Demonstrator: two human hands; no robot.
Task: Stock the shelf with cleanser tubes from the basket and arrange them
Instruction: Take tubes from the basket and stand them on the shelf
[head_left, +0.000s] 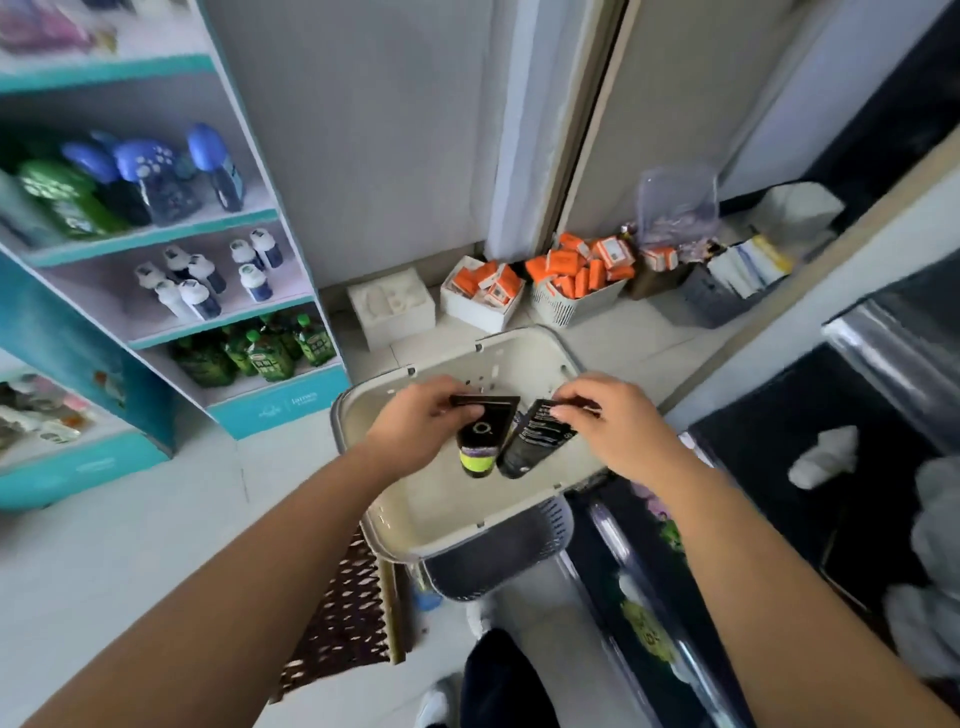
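Over a cream basket (519, 358) my two hands each hold a black cleanser tube by its crimped end, caps hanging down. My left hand (421, 421) pinches the tube with the yellow-green label (480, 441). My right hand (618, 426) pinches a plain black tube with white print (535, 441). The two tubes hang side by side, nearly touching, above the basket's bare floor. The teal shelf unit (156, 234) stands to the left, carrying blue, green and white bottles.
The basket sits on a grey slatted bin (498, 561). Boxes and a bin of orange packets (571, 275) line the back wall beside a white foam block (389, 306). A dark glass counter (779, 493) runs along the right. A patterned mat (337, 613) lies on the floor.
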